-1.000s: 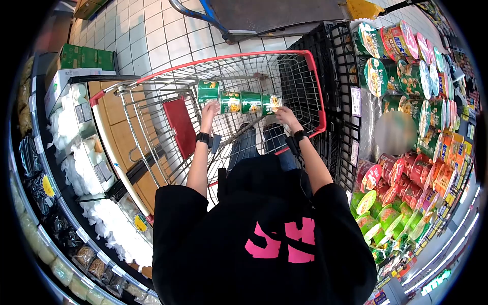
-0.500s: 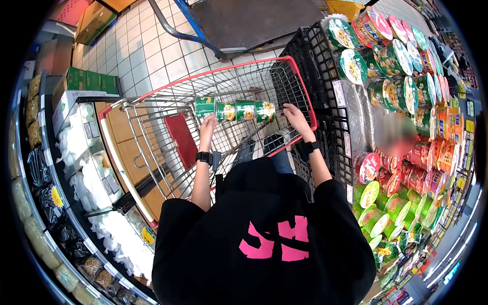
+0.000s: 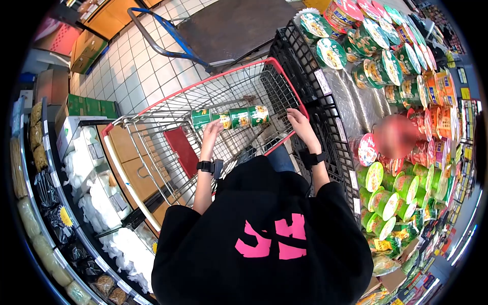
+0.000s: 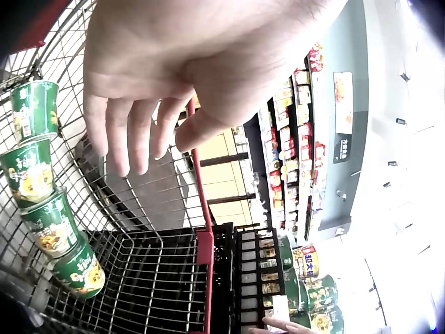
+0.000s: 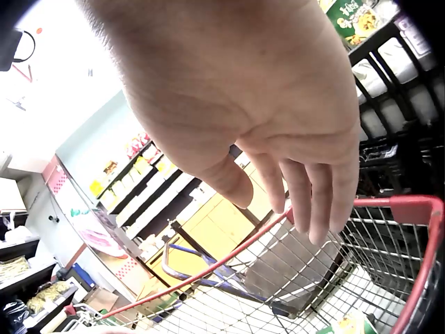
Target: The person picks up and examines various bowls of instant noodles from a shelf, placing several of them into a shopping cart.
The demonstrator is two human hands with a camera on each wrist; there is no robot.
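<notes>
Several green noodle cups (image 3: 240, 118) lie in a row inside a wire shopping cart with a red rim (image 3: 203, 83). The left hand (image 3: 211, 136) is over the cart, near the left part of the row; in the left wrist view its fingers hang relaxed and hold nothing, with the cups (image 4: 52, 226) off to one side. Over the cart's right edge hovers the right hand (image 3: 303, 131), apart from the cups. The right wrist view shows that hand (image 5: 257, 118) with loose, extended fingers and nothing in them.
Right of the cart, black crates (image 3: 325, 109) border a display of green, red and lime noodle cups (image 3: 384, 203). Shelves with white bags (image 3: 91, 203) stand at the left. Beyond the cart is a flat trolley (image 3: 229, 30) with a blue handle on the tiled floor.
The right hand has let go of the row's right end and moved off to the right. The left hand has drawn slightly back from the cups. The head view has shifted toward the right-hand display.
</notes>
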